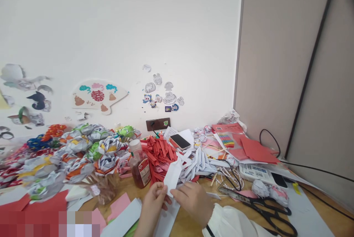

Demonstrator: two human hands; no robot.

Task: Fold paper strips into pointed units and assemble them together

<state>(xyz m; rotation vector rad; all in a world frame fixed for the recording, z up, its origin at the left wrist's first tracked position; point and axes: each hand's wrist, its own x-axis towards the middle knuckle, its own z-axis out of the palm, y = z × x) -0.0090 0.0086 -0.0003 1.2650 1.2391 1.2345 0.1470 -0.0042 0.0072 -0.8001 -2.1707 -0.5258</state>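
Note:
A white paper strip (pixel 173 175) stands upright between my hands, its top end pointing away from me. My left hand (pixel 155 203) pinches its left edge with thumb and fingers. From the other side my right hand (pixel 193 201) grips the same strip, fingers curled over its edge. Below them another white sheet (pixel 169 219) lies on the wooden table. Just beyond the strip are a pile of folded red paper pieces (pixel 159 156) and a pile of folded white paper pieces (pixel 197 165).
A bottle of red liquid (pixel 139 167) stands left of my hands, near a clear cup of sticks (pixel 103 189). Large black-handled scissors (pixel 262 204) lie at right. A phone (pixel 180 141) rests behind the piles. Many paper flowers (pixel 83 145) crowd the left; red sheets (pixel 257 149) lie right.

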